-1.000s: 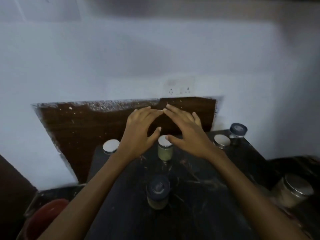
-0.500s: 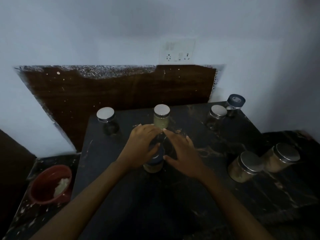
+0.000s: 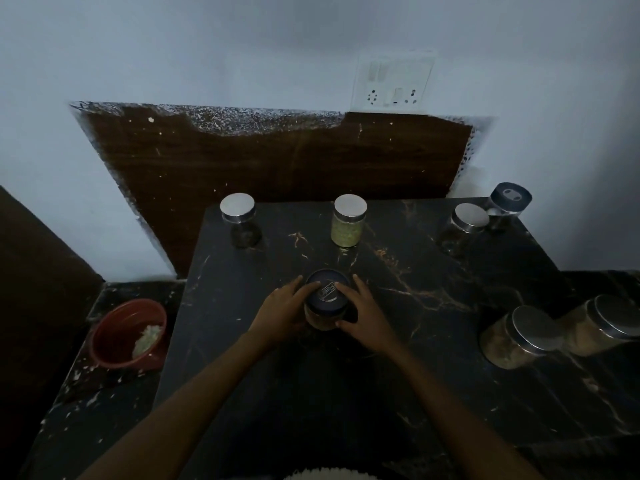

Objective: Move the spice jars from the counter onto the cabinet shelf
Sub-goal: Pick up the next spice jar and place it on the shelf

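— Black marble counter [image 3: 433, 344] with pale veins, set against a blue-white wall [image 3: 173, 46]. A brown panel [image 3: 277, 161] runs behind it, and a switch-and-socket plate [image 3: 393, 83] sits on the wall above the panel's right part.

— Where is the jar being handled?

— The blue-lidded jar [image 3: 327, 299] is at the middle of the counter, upright, between both hands. Its contents look pale brown.

— And the grip?

— The left hand [image 3: 280, 311] wraps the jar's left side, fingers curled round the lid's edge. The right hand [image 3: 363, 317] clasps the right side, fingers reaching onto the lid and the thumb low against the glass. Both grasp it. Whether its base touches the marble, I cannot tell.

— The other jars?

— Along the back edge, the dark-filled jar [image 3: 239, 216] with a silver lid stands at the left. The green-filled jar [image 3: 348, 221] stands straight behind the held one, well apart from it. At the right, the clear silver-lidded jar [image 3: 465, 226] is just beside the corner jar [image 3: 509, 202], which has a dark lid. Farther right and nearer the person, the inner tan jar [image 3: 519, 337] and the outer tan jar [image 3: 602, 323] sit side by side, both metal-lidded.

— Anything to the left?

— A red bowl [image 3: 110, 341] with a whitish lump in it, on a lower speckled ledge [image 3: 104, 410].
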Motion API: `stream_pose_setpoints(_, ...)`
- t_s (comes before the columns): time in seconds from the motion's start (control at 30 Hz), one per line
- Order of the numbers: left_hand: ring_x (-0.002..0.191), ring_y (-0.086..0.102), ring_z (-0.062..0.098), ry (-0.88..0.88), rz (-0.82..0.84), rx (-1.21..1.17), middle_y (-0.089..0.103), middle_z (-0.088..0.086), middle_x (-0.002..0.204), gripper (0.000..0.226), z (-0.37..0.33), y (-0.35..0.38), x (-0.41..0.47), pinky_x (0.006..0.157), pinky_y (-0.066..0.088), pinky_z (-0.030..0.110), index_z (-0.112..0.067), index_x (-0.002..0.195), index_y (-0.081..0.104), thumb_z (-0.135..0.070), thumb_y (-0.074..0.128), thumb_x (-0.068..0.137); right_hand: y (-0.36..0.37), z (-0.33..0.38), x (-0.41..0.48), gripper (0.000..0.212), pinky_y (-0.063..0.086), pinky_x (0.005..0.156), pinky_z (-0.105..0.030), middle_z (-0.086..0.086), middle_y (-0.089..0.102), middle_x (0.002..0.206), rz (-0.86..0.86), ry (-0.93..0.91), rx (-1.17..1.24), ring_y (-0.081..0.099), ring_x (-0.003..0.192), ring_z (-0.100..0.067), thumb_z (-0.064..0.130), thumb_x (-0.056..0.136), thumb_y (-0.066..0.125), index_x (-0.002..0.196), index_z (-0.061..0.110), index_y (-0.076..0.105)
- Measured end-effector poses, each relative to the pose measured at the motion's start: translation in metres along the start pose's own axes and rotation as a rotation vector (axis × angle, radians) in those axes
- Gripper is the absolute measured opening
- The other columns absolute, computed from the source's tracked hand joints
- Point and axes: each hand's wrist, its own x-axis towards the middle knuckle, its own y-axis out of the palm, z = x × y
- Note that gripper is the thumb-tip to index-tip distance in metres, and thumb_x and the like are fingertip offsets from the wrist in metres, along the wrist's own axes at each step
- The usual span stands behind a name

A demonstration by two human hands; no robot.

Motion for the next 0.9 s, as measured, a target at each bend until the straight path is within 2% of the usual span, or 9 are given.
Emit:
stream_pose_setpoints(0.13,0.127,0.045,0.025,-0.009,-0.046,-0.168,0.046,0.006,0.141,0.066,-0.004,0.002,0.0,0.106,0.035,0.039,-0.021,0.143,0.034,-0.022,0.064,0.083,0.004,-0.002,0.004,0.071,0.034,0.11,-0.04,-0.008,0.035,0.146,-0.043,-0.019,0.174,0.036,0.134,-0.022,0.0,0.078,0.068,0.14,0.018,0.039)
stream_pose_setpoints(0.3,0.116,0.054,0.021,-0.018,-0.076,-0.363,0.052,0.004,0.131,0.062,-0.009,-0.013,0.005,0.092,0.05,0.038,-0.028,0.129,0.036,-0.018,0.07,0.078,-0.021,0.011,0.005,0.063,0.036,0.099,-0.018,-0.005,0.045,0.138,-0.084,-0.048,0.213,0.042,0.123,-0.01,0.005,0.08,0.069,0.137,0.014,0.043)
stream_pose_setpoints(0.37,0.122,0.05,0.019,0.043,-0.084,-0.418,0.048,0.001,0.135,0.067,-0.011,-0.025,0.008,0.096,0.049,0.041,-0.029,0.128,0.036,-0.018,0.074,0.074,-0.038,0.02,0.008,0.059,0.039,0.093,-0.015,-0.003,0.046,0.136,-0.06,-0.057,0.257,0.044,0.119,-0.009,0.011,0.082,0.067,0.136,0.016,0.045)
stream_pose_setpoints(0.43,0.128,0.043,0.016,0.109,-0.104,-0.45,0.042,-0.003,0.141,0.076,-0.013,-0.039,0.012,0.101,0.044,0.044,-0.031,0.133,0.033,-0.022,0.076,0.071,-0.058,0.03,0.011,0.055,0.048,0.09,-0.023,-0.004,0.046,0.135,-0.032,-0.069,0.285,0.049,0.116,-0.014,0.015,0.083,0.066,0.135,0.018,0.046)
stream_pose_setpoints(0.47,0.131,0.04,0.017,0.135,-0.118,-0.466,0.037,-0.003,0.144,0.083,-0.015,-0.045,0.013,0.104,0.041,0.046,-0.033,0.137,0.028,-0.025,0.077,0.071,-0.069,0.036,0.012,0.053,0.051,0.088,-0.028,-0.004,0.046,0.133,-0.013,-0.079,0.29,0.052,0.113,-0.015,0.015,0.084,0.065,0.134,0.019,0.046)
stream_pose_setpoints(0.53,0.137,0.03,0.022,0.157,-0.142,-0.453,0.025,-0.001,0.151,0.097,-0.019,-0.057,0.014,0.109,0.034,0.05,-0.037,0.143,0.015,-0.027,0.078,0.07,-0.091,0.049,0.012,0.048,0.054,0.083,-0.029,0.0,0.046,0.128,0.046,-0.102,0.343,0.053,0.108,-0.014,0.015,0.085,0.063,0.13,0.022,0.048)
stream_pose_setpoints(0.63,0.143,0.015,0.026,0.191,-0.163,-0.396,0.005,0.002,0.156,0.112,-0.027,-0.073,0.012,0.112,0.027,0.051,-0.043,0.144,-0.001,-0.024,0.08,0.069,-0.117,0.066,0.01,0.04,0.055,0.086,-0.035,0.0,0.048,0.127,0.096,-0.094,0.421,0.055,0.11,-0.016,0.015,0.085,0.063,0.12,0.03,0.052)
stream_pose_setpoints(0.73,0.144,0.003,0.021,0.27,-0.185,-0.37,-0.009,0.001,0.156,0.114,-0.034,-0.088,0.007,0.114,0.024,0.045,-0.039,0.144,0.0,-0.027,0.083,0.066,-0.136,0.077,0.01,0.036,0.054,0.087,-0.044,-0.006,0.057,0.12,0.111,-0.106,0.368,0.061,0.105,-0.022,0.016,0.085,0.064,0.119,0.022,0.055)
stream_pose_setpoints(0.9,0.142,0.008,0.024,0.311,-0.21,-0.227,-0.017,-0.011,0.154,0.131,-0.045,-0.104,0.001,0.112,0.024,0.044,-0.048,0.139,-0.022,-0.048,0.081,0.057,-0.158,0.094,0.007,0.028,0.056,0.077,-0.035,-0.011,0.063,0.109,0.134,-0.182,0.262,0.064,0.096,-0.031,0.018,0.088,0.06,0.115,0.02,0.056)
